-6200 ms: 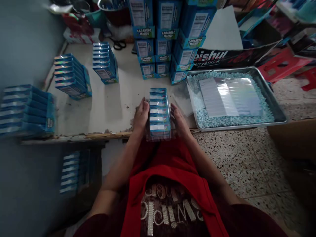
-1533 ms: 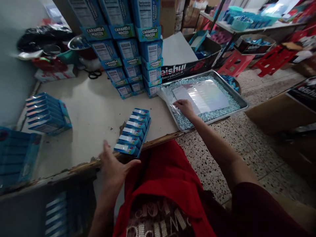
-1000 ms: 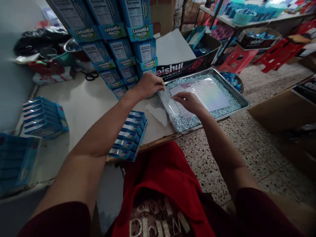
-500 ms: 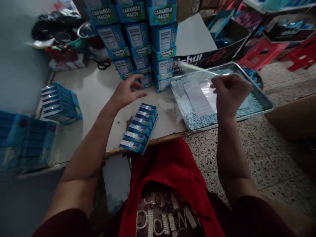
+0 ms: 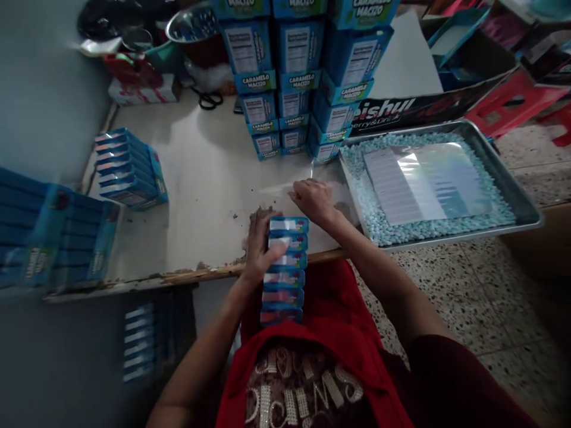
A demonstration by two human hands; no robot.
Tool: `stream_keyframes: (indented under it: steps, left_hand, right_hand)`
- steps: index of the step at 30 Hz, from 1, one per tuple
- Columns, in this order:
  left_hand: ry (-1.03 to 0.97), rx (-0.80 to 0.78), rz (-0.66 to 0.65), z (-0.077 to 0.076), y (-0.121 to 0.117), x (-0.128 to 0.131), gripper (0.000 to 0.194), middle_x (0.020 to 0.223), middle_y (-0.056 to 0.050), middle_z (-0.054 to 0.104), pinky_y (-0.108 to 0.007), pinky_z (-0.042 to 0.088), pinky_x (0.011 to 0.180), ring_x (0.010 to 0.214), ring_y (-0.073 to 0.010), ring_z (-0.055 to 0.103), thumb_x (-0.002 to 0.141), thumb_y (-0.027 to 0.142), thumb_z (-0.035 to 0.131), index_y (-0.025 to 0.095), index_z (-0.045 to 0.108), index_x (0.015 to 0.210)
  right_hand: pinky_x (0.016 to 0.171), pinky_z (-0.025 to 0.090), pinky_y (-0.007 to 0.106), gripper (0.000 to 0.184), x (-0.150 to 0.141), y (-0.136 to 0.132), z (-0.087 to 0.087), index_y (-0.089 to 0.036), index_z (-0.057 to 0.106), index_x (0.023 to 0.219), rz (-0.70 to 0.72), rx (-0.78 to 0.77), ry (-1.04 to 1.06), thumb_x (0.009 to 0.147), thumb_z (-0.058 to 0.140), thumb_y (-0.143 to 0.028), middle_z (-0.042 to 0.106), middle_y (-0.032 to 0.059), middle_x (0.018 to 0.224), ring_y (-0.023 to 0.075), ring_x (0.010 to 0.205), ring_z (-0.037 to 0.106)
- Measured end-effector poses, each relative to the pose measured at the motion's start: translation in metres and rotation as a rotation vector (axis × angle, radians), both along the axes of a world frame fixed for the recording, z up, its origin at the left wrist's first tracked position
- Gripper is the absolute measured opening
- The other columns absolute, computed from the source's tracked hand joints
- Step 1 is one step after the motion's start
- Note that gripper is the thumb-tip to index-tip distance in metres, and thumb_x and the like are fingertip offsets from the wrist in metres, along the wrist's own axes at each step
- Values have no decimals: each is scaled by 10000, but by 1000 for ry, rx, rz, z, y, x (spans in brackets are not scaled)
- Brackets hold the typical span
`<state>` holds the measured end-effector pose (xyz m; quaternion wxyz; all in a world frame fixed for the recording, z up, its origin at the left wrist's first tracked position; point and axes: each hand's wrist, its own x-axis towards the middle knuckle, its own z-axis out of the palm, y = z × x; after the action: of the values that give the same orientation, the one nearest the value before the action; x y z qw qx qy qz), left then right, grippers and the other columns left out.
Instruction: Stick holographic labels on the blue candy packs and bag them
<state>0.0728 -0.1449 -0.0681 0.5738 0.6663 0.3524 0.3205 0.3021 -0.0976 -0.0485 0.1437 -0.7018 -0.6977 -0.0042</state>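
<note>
My left hand (image 5: 262,246) grips a display box of several small blue packs (image 5: 285,279) at the table's front edge. Its fingers lie along the box's left side and its thumb crosses the top of the packs. The near end of the box overhangs the edge, above the red apron (image 5: 328,297). Just beyond the box, my right hand (image 5: 313,199) is closed on a clear plastic bag (image 5: 281,189), which spreads thinly over the tabletop and is hard to make out. The fingertips of that hand are partly hidden.
Stacked blue caramel boxes (image 5: 292,101) stand at the back. To the right, a metal tray (image 5: 530,223) holds light blue candies (image 5: 495,196) under clear plastic sheets (image 5: 428,178). More filled boxes (image 5: 129,169) sit at left. Black scissors (image 5: 209,100) lie farther back.
My right hand has come left from above the tray to the table, bringing the plastic bag. My left hand has lowered onto the box of packs, which is now turned straighter and nearer me.
</note>
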Motion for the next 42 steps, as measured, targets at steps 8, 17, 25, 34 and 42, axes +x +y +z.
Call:
stream_keyframes:
  steps: [8,17,25,34,42]
  left_hand:
    - [21,305,93,3,-33,-21,501,1457,-88,698,-609,441,1271,1436,-352,612,1041,592,557,360,643,1477]
    - [560,952,-2,4,99,-28,240,955,-50,813,-405,559,941,973,-236,702,1062,421,660,269,822,969]
    - [734,1021,-76,-14,89,-8,275,869,-83,760,-365,457,701,853,-244,657,1060,274,595,219,781,864]
    - [548,1050,-71,-15,64,-20,289,839,-56,779,-329,507,698,797,-202,704,1089,288,600,186,801,908]
    - [551,1027,-45,49,27,-30,218,905,-43,813,-301,537,705,816,-191,754,1072,254,620,197,820,1006]
  right_hand:
    - [705,326,327,203,-27,-3,11,-189,786,1064,195,-291,-36,1025,588,-204,841,107,1055,230,937,728]
    - [696,276,318,202,-27,-7,21,-203,770,1034,225,-375,-3,1010,755,-403,829,93,998,227,893,707]
    - [723,294,306,268,-2,-13,-10,-210,768,1053,295,-392,129,1060,710,-471,808,54,986,190,859,672]
    - [729,377,310,188,12,-71,-6,-179,817,967,223,-395,58,1052,654,-219,809,102,1056,200,913,696]
    - [710,437,313,182,2,-100,42,-226,869,956,30,-346,206,995,691,-223,864,54,972,210,834,765]
